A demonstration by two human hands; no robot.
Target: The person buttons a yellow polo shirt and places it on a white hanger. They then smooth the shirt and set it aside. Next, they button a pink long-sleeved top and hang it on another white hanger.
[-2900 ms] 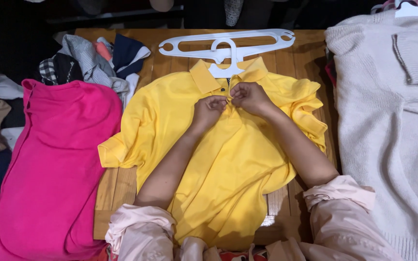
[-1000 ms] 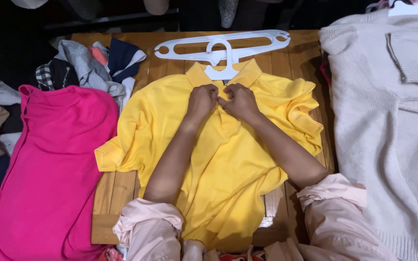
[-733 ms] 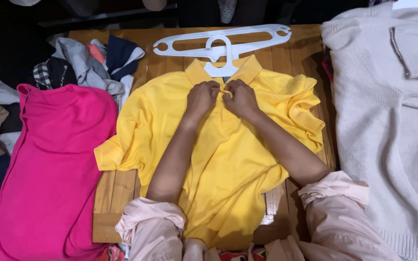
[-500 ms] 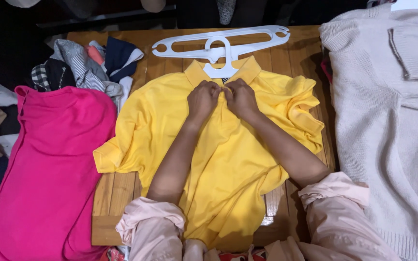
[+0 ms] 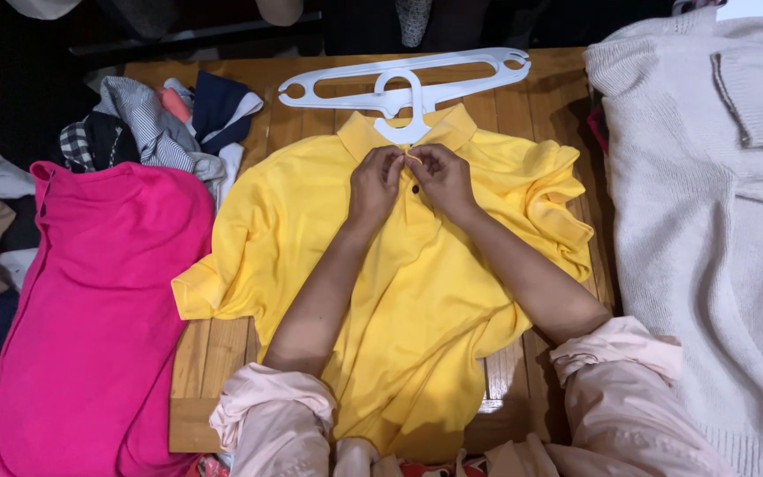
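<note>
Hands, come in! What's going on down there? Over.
Left hand and right hand pinching yellow shirt placket at collar. White hanger lies above. Nothing in the way.

The yellow polo shirt (image 5: 417, 291) looks like matt knit cotton. The hanger (image 5: 404, 79) is smooth white plastic, slightly shiny. The surface (image 5: 214, 353) is slatted wood, the beige sweater (image 5: 708, 221) chunky ribbed knit, and the pink top (image 5: 99, 300) soft matt cloth.
</note>
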